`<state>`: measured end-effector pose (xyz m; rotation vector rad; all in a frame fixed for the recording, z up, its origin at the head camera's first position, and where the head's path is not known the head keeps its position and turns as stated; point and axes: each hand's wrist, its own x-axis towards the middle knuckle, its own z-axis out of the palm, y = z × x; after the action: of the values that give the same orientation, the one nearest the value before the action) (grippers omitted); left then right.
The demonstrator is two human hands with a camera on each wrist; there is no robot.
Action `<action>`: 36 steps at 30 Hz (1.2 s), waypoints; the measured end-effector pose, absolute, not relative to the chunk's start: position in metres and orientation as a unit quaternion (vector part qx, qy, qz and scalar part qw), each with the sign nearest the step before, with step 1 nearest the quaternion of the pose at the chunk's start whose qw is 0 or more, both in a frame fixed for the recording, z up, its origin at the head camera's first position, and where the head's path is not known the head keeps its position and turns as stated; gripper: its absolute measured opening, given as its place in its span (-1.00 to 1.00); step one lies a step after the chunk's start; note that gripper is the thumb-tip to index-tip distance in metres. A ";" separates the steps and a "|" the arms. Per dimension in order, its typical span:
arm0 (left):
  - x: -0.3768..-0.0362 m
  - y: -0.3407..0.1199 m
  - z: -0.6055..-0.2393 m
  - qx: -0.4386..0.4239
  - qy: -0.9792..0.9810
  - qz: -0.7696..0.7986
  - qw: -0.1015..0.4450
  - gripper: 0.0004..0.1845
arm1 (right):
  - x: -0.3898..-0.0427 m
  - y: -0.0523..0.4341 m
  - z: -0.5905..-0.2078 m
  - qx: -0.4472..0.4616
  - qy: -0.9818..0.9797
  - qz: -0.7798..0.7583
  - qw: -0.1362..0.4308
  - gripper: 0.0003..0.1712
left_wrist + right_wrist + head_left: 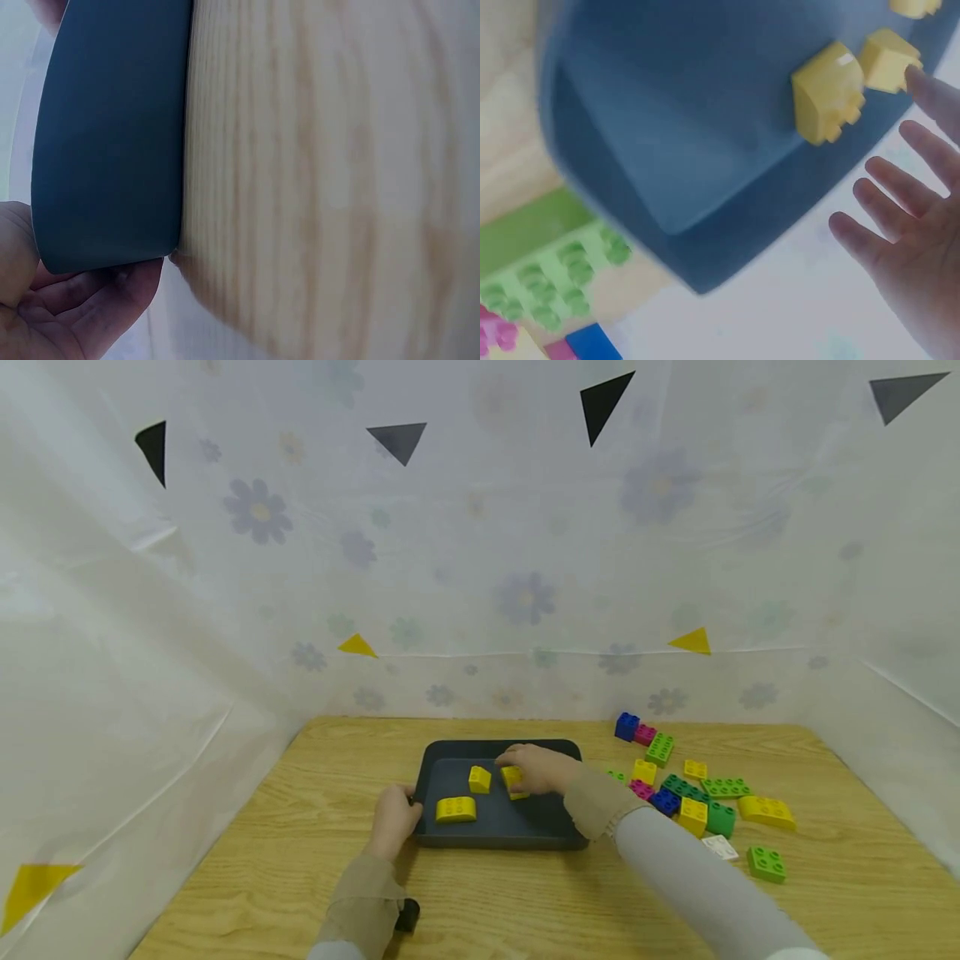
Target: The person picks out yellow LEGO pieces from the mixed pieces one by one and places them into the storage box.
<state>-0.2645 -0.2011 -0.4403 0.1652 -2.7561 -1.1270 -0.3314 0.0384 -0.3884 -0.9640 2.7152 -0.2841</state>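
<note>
A dark tray (498,842) lies on the table with three yellow toy bricks inside. My left hand (395,821) holds the tray's left side; in the left wrist view its fingers curl against the tray wall (112,135). Over the tray's right half reaches my right hand (542,768), partly covering a yellow brick (513,779). The right wrist view shows that hand (922,217) with its fingers spread, apart from the nearest brick (829,94). Left of it sit a small sloped yellow brick (480,780) and a longer rounded yellow brick (456,810).
Loose bricks are scattered right of the tray, among them a blue brick (627,727), a long yellow rounded brick (767,812), a lime brick (767,864) and a white flat piece (720,847). My right forearm passes close to them. A patterned curtain (480,568) hangs behind the table.
</note>
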 end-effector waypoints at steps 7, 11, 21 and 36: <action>-0.264 -0.200 -0.439 0.062 -0.921 -0.378 0.077 -0.69 | -0.339 0.055 -0.372 -0.343 0.925 -0.142 0.078 -0.31; -0.264 -0.200 -0.439 0.063 -0.922 -0.375 0.078 -0.69 | -0.346 0.069 -0.368 -0.355 0.922 -0.156 0.008 -0.29; -0.264 -0.200 -0.438 0.065 -0.923 -0.371 0.073 -0.70 | -0.356 0.112 -0.363 -0.310 0.937 -0.130 -0.089 -0.30; -0.264 -0.199 -0.438 0.063 -0.922 -0.375 0.073 -0.70 | -0.367 0.181 -0.379 -0.197 0.967 -0.161 -0.030 -0.36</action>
<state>-0.2637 -0.1989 -0.4379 0.1891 -2.7691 -1.1253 -0.3668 0.1809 -0.3794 -0.6323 3.0953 -0.5161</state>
